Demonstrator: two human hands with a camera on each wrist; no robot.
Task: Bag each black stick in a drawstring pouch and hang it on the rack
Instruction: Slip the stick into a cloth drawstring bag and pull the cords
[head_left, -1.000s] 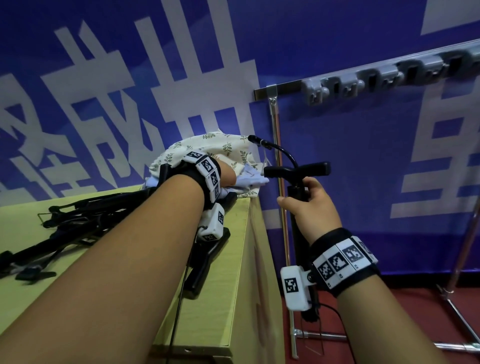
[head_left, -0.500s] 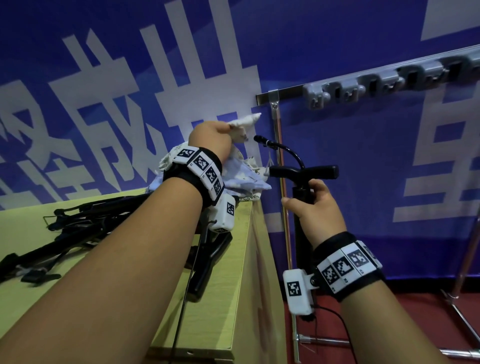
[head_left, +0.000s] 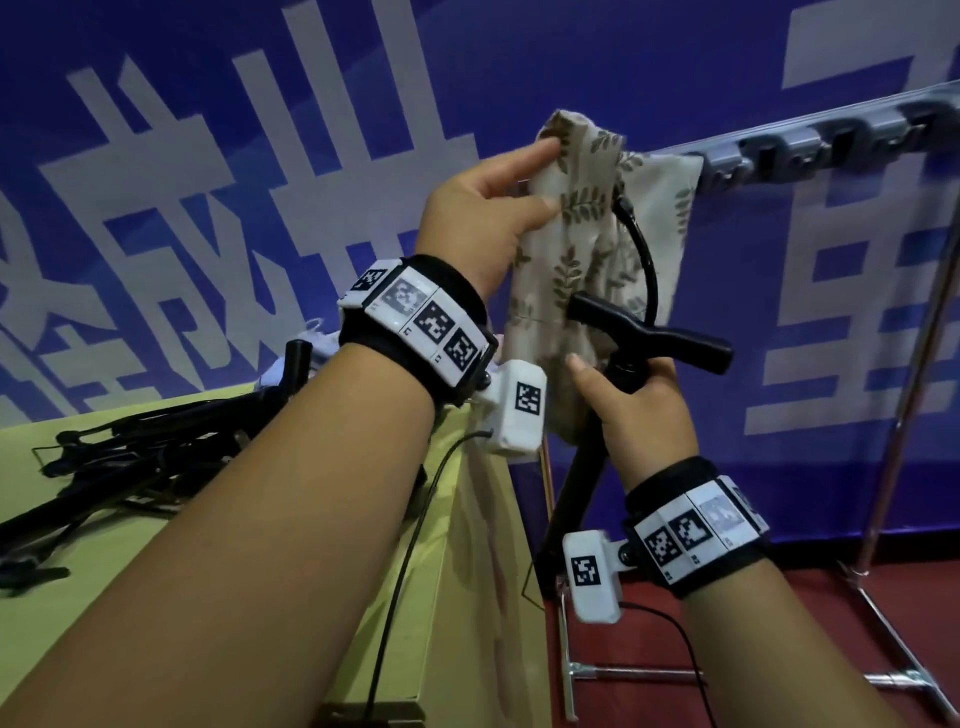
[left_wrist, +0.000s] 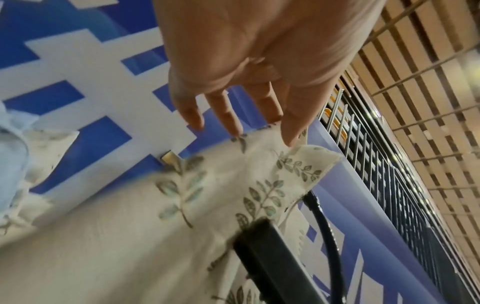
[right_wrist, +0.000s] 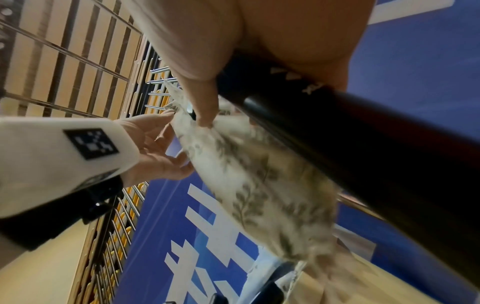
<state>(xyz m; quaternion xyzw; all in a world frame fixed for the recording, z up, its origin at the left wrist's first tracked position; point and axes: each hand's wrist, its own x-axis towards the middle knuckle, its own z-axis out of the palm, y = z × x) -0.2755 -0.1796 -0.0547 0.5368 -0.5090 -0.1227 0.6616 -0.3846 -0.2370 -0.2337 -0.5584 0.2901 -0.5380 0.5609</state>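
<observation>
Head view: left hand (head_left: 483, 208) pinches leaf-print pouch (head_left: 582, 249) by its top edge; right hand (head_left: 636, 410) grips black stick (head_left: 576, 467), apparently clear of the table (head_left: 467, 597) edge.

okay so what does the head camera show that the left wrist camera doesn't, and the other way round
Only the head view shows the right hand gripping the black stick below its T-handle, the pile of black sticks on the table, and the rack.

Only the left wrist view shows the slatted ceiling.

Both show the left hand pinching the leaf-print pouch by its top edge, the stick's hose, and the blue banner.
</observation>
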